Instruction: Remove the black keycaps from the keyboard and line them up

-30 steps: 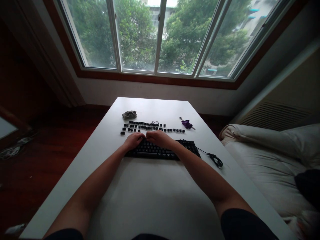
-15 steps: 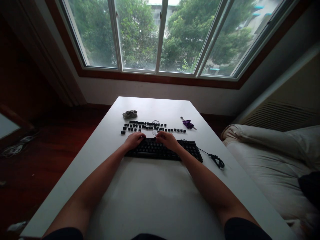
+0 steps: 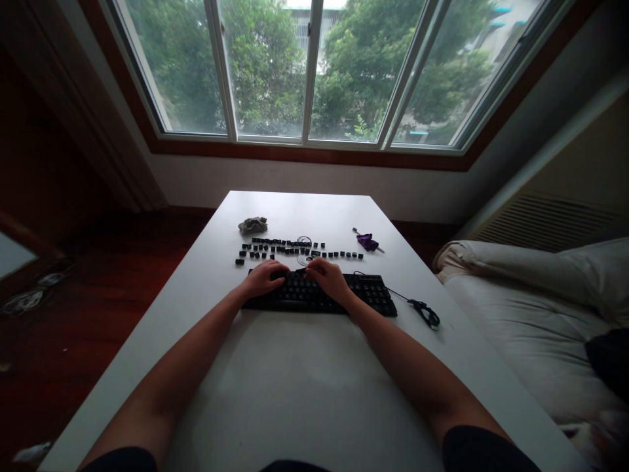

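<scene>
The black keyboard lies across the desk, at the centre of the frame. Over the last second the right hand has drawn rightward, away from the left hand, so keys show between them; the work on the keyboard's far edge now seems to rest with the right hand. Its fingers are nearly closed, tips together; a small dark shape is at them, but I cannot tell whether it is held. The left fingers bend over the keyboard's upper left, touching it; whether they grip anything is hidden.

Counted outward: one keyboard, two hands, and more than two dozen loose keycaps in uneven rows above, too small to total. Seven or so string out rightward. One cable bundle lies right of centre, one crumpled grey cloth left of upper centre, and one purple cloth around one thin stick right of upper centre.
</scene>
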Motion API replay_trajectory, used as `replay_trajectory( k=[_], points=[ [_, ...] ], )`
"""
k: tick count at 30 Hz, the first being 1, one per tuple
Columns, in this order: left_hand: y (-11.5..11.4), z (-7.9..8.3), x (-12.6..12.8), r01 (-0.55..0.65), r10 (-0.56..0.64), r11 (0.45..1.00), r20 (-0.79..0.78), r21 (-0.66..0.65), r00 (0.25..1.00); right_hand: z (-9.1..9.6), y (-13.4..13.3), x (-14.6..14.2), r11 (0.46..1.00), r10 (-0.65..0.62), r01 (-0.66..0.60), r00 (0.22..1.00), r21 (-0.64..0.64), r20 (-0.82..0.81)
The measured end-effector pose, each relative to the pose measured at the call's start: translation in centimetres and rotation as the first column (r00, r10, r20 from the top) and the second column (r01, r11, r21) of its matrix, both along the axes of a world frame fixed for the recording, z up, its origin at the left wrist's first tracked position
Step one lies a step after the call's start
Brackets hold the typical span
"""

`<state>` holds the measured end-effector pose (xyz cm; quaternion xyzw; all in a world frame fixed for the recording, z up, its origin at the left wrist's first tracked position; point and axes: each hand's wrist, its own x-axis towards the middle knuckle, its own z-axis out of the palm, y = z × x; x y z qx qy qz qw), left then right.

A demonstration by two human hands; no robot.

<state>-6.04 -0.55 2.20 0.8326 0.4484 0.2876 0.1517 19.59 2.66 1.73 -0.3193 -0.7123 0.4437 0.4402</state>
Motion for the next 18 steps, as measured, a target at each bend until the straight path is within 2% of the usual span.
replay_trajectory(
  k=[7,11,14,16,18],
  points=[
    [0.1,-0.3,0.0,-0.008,0.008,1.000,0.050,-0.005,0.999,0.1,-1.0,0.0,0.999,-0.009,0.005,0.996,0.053,0.090],
    [0.3,-0.6,0.0,-0.069,0.069,0.998,0.084,-0.013,0.994,0.3,-1.9,-0.2,0.977,-0.074,0.032,0.977,0.209,0.199],
    [0.3,-0.6,0.1,-0.102,0.101,0.995,0.122,0.008,0.987,0.4,-2.6,-0.5,0.952,-0.073,0.008,0.977,0.305,0.200],
    [0.1,-0.5,0.2,-0.109,0.103,0.993,0.138,0.035,0.985,0.2,-2.9,-0.7,0.952,-0.078,0.018,0.980,0.307,0.183],
    [0.0,-0.4,0.3,-0.113,0.104,0.992,0.152,0.054,0.983,0.0,-2.8,-0.9,0.969,-0.088,0.050,0.985,0.240,0.151]
  ],
)
